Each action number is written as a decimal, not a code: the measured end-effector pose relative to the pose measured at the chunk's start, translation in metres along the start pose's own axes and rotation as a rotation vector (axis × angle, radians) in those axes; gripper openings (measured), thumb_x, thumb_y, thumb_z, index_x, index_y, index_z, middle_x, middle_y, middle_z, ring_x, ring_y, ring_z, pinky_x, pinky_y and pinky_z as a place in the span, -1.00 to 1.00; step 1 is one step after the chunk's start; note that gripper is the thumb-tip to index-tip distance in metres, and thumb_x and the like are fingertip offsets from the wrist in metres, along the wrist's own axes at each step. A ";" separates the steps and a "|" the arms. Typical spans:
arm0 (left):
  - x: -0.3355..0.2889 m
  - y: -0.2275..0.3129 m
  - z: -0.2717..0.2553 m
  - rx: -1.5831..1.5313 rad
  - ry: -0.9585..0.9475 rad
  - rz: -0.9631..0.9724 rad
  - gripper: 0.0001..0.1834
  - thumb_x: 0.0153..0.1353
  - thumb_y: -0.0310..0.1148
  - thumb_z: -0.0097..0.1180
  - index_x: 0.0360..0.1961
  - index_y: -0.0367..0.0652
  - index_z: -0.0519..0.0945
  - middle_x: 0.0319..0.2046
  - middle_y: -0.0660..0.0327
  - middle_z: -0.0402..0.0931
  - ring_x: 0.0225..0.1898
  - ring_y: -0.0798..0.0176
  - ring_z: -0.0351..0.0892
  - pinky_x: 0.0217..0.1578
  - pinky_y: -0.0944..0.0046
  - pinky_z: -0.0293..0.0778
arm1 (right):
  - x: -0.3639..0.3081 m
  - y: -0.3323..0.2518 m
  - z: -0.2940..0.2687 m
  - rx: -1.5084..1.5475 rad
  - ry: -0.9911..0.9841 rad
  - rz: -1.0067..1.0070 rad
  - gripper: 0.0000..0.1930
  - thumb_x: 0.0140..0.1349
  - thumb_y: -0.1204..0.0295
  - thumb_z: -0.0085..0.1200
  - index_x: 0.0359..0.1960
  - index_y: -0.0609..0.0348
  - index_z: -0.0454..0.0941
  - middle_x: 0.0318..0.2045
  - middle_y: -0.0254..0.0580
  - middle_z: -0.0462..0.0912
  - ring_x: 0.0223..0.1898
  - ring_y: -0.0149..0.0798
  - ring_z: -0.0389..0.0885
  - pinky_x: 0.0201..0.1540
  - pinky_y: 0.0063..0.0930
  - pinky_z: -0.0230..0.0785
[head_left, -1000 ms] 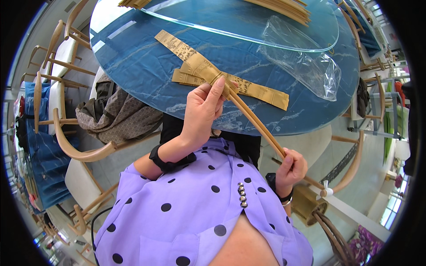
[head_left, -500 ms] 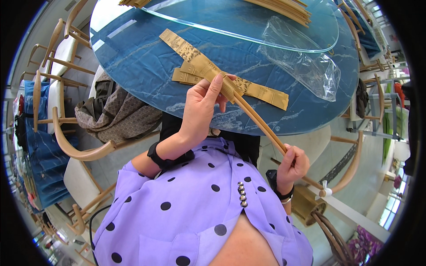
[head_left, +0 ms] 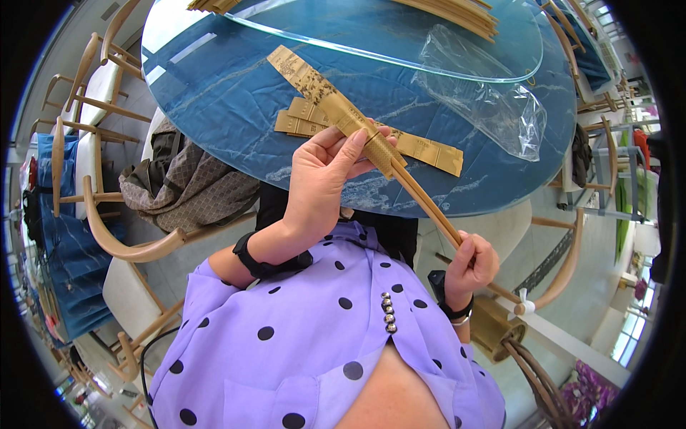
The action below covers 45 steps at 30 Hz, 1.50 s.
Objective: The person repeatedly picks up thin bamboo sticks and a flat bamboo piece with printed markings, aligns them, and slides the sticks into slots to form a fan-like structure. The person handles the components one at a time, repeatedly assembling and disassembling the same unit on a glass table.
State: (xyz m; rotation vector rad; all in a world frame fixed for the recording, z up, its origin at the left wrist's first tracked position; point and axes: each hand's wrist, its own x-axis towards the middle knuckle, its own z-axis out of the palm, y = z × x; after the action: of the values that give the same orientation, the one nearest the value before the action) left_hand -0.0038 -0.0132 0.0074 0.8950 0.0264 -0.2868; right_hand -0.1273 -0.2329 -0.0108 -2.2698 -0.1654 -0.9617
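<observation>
Right hand is pinching the near ends of 2 chopsticks; left hand is gripping their gold sleeve over the table. Crooked pulling would be risking a torn sleeve. Beyond, more sleeves are lying flat.

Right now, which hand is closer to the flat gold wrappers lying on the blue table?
Left: the left hand is close to the wrappers, partly hiding them. The right hand is farther away, outside the blue table.
</observation>
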 end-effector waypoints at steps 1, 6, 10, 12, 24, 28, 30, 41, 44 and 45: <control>0.000 0.003 0.001 0.005 0.006 -0.005 -0.68 0.47 -0.34 0.07 0.08 -0.39 0.54 -0.02 -0.02 0.65 0.04 0.12 0.69 0.11 0.13 0.63 | 0.001 0.000 0.001 0.015 0.001 -0.007 -0.88 0.32 0.57 0.10 -0.40 0.32 0.57 -0.67 -0.22 0.49 -0.74 -0.33 0.29 -0.64 -0.47 0.09; 0.003 0.005 -0.004 -0.013 0.019 0.024 -0.70 0.48 -0.34 0.06 0.06 -0.37 0.55 -0.03 -0.01 0.66 0.02 0.13 0.70 0.05 0.13 0.66 | 0.000 0.002 -0.001 -0.019 0.010 -0.018 -0.87 0.33 0.56 0.09 -0.40 0.31 0.57 -0.68 -0.23 0.48 -0.74 -0.33 0.30 -0.64 -0.44 0.10; 0.002 0.001 -0.004 0.020 0.033 0.040 -0.69 0.48 -0.33 0.06 0.06 -0.37 0.54 -0.04 -0.01 0.67 0.02 0.12 0.70 0.03 0.12 0.68 | -0.004 0.001 -0.002 -0.070 0.025 -0.045 -0.87 0.34 0.55 0.08 -0.40 0.30 0.58 -0.68 -0.23 0.47 -0.74 -0.32 0.30 -0.64 -0.43 0.10; 0.000 -0.002 -0.002 0.027 0.039 0.050 -0.68 0.49 -0.32 0.05 0.07 -0.37 0.54 -0.03 -0.02 0.66 0.03 0.11 0.70 0.02 0.15 0.69 | -0.013 -0.002 -0.006 -0.073 -0.010 0.070 -0.85 0.36 0.51 0.07 -0.39 0.30 0.58 -0.53 -0.14 0.63 -0.59 -0.23 0.49 -0.50 -0.40 0.26; 0.010 0.000 -0.006 -0.013 0.017 0.034 -0.69 0.47 -0.33 0.08 0.05 -0.39 0.54 -0.03 -0.04 0.66 0.04 0.10 0.69 0.05 0.15 0.67 | -0.009 0.000 0.002 -0.039 0.060 -0.009 -0.87 0.33 0.57 0.08 -0.41 0.30 0.56 -0.62 -0.19 0.58 -0.72 -0.32 0.34 -0.64 -0.45 0.14; 0.000 -0.006 0.002 0.021 0.039 0.029 -0.69 0.47 -0.31 0.09 0.03 -0.38 0.55 -0.04 -0.03 0.67 0.03 0.12 0.70 0.05 0.14 0.66 | -0.010 -0.001 0.004 -0.061 0.053 -0.024 -0.88 0.33 0.57 0.08 -0.40 0.31 0.57 -0.62 -0.18 0.57 -0.72 -0.32 0.35 -0.63 -0.45 0.15; 0.000 -0.006 0.002 0.012 0.038 0.016 -0.69 0.47 -0.31 0.09 0.03 -0.39 0.55 -0.05 -0.03 0.67 0.02 0.12 0.70 0.05 0.14 0.66 | -0.011 0.000 0.004 -0.060 0.046 -0.008 -0.88 0.33 0.56 0.08 -0.40 0.31 0.57 -0.62 -0.18 0.57 -0.72 -0.32 0.34 -0.63 -0.45 0.15; -0.001 -0.007 0.004 0.023 0.002 0.014 -0.71 0.48 -0.31 0.07 0.02 -0.35 0.56 -0.05 -0.01 0.68 0.02 0.13 0.70 0.05 0.15 0.66 | -0.008 0.001 0.003 -0.029 0.061 0.018 -0.87 0.34 0.56 0.08 -0.40 0.30 0.57 -0.67 -0.22 0.51 -0.73 -0.32 0.30 -0.63 -0.44 0.10; -0.001 -0.004 0.006 0.029 -0.001 -0.014 -0.71 0.49 -0.31 0.06 0.00 -0.36 0.56 -0.06 -0.02 0.68 0.02 0.12 0.70 0.05 0.14 0.66 | -0.006 -0.001 0.002 -0.045 0.036 0.017 -0.88 0.33 0.57 0.09 -0.41 0.30 0.57 -0.67 -0.23 0.50 -0.73 -0.33 0.30 -0.63 -0.44 0.10; 0.001 -0.003 0.004 0.012 -0.008 -0.012 -0.70 0.49 -0.31 0.05 0.02 -0.37 0.55 -0.04 -0.03 0.67 0.03 0.10 0.70 0.04 0.15 0.67 | -0.006 0.001 0.002 -0.053 0.041 0.010 -0.88 0.33 0.58 0.09 -0.41 0.29 0.57 -0.68 -0.23 0.50 -0.73 -0.33 0.30 -0.63 -0.44 0.10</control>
State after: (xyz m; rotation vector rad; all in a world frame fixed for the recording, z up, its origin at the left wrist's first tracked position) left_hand -0.0044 -0.0189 0.0074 0.9062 0.0227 -0.3025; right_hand -0.1304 -0.2314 -0.0164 -2.2946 -0.1114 -1.0177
